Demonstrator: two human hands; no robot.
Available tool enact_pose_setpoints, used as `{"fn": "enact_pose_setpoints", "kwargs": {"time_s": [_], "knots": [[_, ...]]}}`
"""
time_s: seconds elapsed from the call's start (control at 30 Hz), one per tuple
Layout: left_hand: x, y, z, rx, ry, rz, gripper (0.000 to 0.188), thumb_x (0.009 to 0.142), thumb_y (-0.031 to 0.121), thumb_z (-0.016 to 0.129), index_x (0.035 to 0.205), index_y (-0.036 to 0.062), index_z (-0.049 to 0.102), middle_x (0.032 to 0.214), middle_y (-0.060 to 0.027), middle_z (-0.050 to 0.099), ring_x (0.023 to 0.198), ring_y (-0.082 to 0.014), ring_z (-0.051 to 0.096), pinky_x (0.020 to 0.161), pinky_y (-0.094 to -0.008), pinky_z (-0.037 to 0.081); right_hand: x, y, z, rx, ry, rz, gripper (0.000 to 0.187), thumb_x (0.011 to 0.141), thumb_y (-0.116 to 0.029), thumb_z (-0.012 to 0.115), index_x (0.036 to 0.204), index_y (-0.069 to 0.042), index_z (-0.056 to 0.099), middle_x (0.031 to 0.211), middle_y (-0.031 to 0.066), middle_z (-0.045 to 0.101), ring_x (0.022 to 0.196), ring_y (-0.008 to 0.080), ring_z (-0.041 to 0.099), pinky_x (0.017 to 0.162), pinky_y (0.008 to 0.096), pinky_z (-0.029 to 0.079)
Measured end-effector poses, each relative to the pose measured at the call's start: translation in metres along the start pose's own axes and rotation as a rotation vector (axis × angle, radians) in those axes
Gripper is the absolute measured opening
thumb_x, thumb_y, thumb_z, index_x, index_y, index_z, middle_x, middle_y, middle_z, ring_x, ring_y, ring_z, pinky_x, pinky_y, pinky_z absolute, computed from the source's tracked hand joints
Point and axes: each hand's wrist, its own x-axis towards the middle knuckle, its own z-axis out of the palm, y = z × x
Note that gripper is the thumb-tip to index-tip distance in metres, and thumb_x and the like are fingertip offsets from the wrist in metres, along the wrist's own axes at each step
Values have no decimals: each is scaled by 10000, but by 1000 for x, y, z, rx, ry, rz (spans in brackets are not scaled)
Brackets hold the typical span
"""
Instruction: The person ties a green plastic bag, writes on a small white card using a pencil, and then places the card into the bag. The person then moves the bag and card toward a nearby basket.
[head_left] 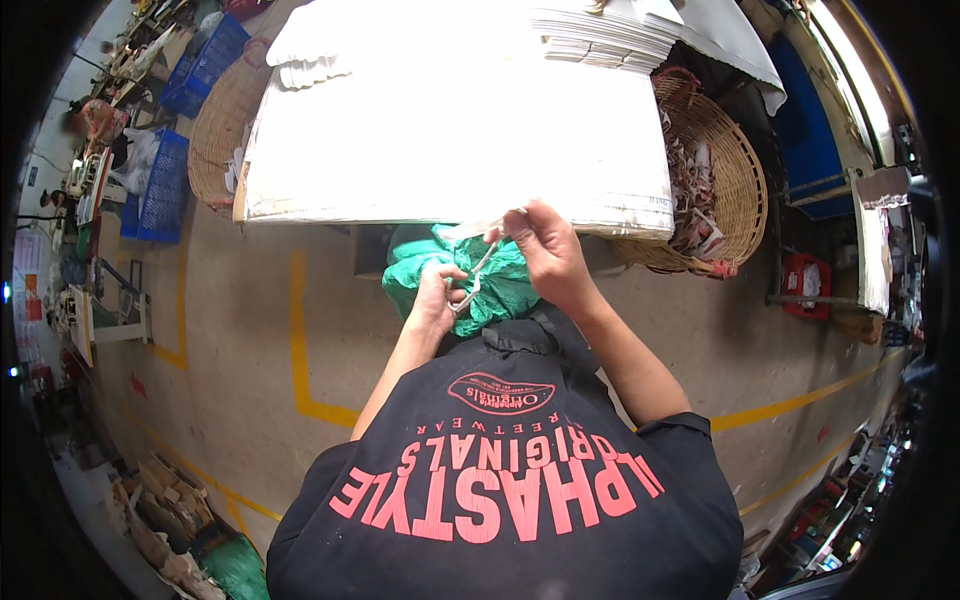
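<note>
A full green plastic sack sits below the near edge of the white-topped table, close against my body. A pale strip of cloth or cord runs across its gathered top. My left hand is closed on the strip's lower part at the sack's neck. Higher up and to the right, my right hand pinches the strip's other part near the table edge. The strip stretches between both hands. What lies inside the sack is hidden.
The white table carries stacked white sheets at its far right. Wicker baskets flank it, the right basket holding scraps. Blue crates stand at left, with a person beyond. A red crate sits at right.
</note>
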Motion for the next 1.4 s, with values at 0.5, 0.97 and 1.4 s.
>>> {"fn": "enact_pose_setpoints", "kwargs": {"time_s": [0.5,0.97,1.4], "knots": [[-10,12,-1,13,-375,50,309,1028,326,623,1165,49,644,987,-47,668,743,-168,653,747,-365,601,58,-109,58,519,50,-223,148,1101,-148,556,1069,-8,589,708,-29,467,569,45,379,481,238,305],[-23,0,13,936,-415,487,351,1066,384,596,1194,58,601,933,-17,589,719,-103,529,673,-300,491,95,-137,180,559,-154,-255,275,1093,-155,563,1338,-33,589,910,20,666,695,66,575,565,235,456],[13,-28,-31,508,-53,233,458,1106,467,489,1055,40,646,804,-57,555,754,-150,526,706,-329,450,85,-77,174,28,-375,-580,273,1038,-215,625,871,-36,505,684,199,562,689,452,603,588,495,459]]}}
